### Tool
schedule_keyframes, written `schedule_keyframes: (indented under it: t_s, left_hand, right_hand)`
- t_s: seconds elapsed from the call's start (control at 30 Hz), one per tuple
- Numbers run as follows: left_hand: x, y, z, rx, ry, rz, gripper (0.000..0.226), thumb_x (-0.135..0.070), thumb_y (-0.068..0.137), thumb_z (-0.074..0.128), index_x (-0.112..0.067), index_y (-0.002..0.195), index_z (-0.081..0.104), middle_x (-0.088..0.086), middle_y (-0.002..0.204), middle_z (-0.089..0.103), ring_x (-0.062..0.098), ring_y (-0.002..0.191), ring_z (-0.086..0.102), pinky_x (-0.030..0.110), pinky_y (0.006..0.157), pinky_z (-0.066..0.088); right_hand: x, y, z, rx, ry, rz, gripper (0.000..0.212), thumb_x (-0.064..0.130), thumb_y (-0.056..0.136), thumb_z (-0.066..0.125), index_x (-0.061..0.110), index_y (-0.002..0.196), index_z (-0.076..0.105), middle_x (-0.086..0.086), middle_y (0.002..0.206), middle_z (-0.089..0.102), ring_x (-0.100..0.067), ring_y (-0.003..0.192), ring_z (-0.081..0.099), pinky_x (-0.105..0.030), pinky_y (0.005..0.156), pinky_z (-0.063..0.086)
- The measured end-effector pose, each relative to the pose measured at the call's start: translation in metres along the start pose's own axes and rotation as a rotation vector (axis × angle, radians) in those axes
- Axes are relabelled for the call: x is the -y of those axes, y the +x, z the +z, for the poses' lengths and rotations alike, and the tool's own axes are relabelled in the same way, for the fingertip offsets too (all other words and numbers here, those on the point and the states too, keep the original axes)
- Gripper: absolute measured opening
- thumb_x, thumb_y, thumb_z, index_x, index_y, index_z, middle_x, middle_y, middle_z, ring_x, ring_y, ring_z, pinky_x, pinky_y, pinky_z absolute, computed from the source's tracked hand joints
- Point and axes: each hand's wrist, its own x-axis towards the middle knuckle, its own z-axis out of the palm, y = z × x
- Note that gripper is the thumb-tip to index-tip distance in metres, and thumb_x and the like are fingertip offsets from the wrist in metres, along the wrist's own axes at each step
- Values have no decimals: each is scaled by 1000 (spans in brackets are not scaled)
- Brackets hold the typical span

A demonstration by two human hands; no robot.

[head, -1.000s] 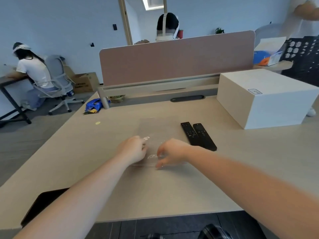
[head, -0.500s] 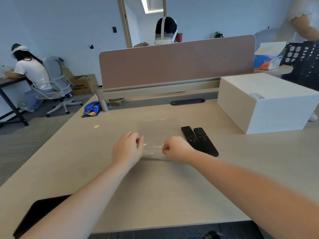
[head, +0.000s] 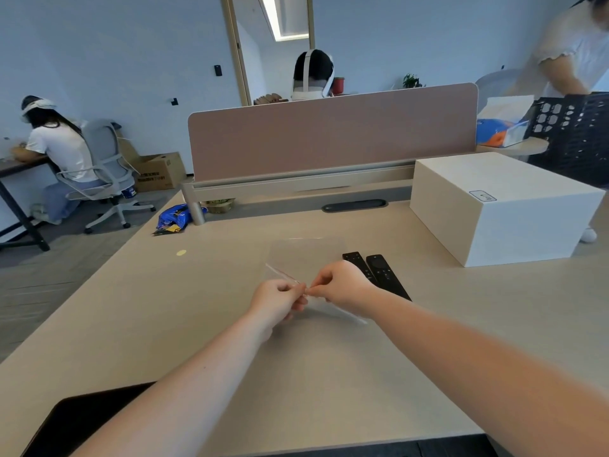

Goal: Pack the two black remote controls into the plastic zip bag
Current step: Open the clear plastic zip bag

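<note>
A clear plastic zip bag (head: 304, 258) lies in the middle of the desk, its near zip edge raised off the surface. My left hand (head: 278, 300) and my right hand (head: 342, 288) both pinch that zip edge, fingertips almost touching. Two black remote controls (head: 384, 275) lie side by side flat on the desk, just right of the bag; my right hand and wrist cover the near end of the left one.
A large white box (head: 504, 206) stands at the right. A pink divider panel (head: 333, 133) closes the desk's far edge. A dark flat object (head: 75, 420) sits at the near left edge. A blue snack packet (head: 173, 219) lies far left. People are at neighbouring desks.
Both hands have drawn together and lifted the bag's near zip edge off the desk. The remotes have not moved.
</note>
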Motion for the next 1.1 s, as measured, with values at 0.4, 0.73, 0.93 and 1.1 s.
schedule_keyframes:
  t_s: [0.4,0.73,0.93,1.1]
  left_hand:
    - [0,5,-8,11,288,67,37,-13,82,63,-17,46,56,-6,36,54,8,35,47,19,44,37]
    - [6,-19,-15,-159,1031,9,53,-35,75,63,-19,120,40,6,125,46,28,115,46,39,89,46]
    - [-4,-14,-15,-438,993,461,80,-39,77,66,-30,141,20,3,141,38,27,122,40,40,88,46]
    - [-10,-8,-13,-490,933,610,16,-33,86,58,-24,94,67,-6,100,62,22,92,50,32,54,47]
  right_hand:
    - [-9,19,-12,-265,-3,122,31,7,88,51,21,61,46,-6,75,60,-30,80,64,-29,66,49]
    - [-17,6,-24,-385,-118,-126,15,16,94,53,4,92,61,-12,84,68,-30,78,60,-36,71,50]
    - [-7,5,-16,-335,-218,-255,13,18,92,53,11,96,64,-8,87,73,-28,81,64,-37,71,53]
    - [-5,4,-15,-355,-218,-269,13,16,92,52,10,95,64,-9,87,73,-30,80,64,-37,69,52]
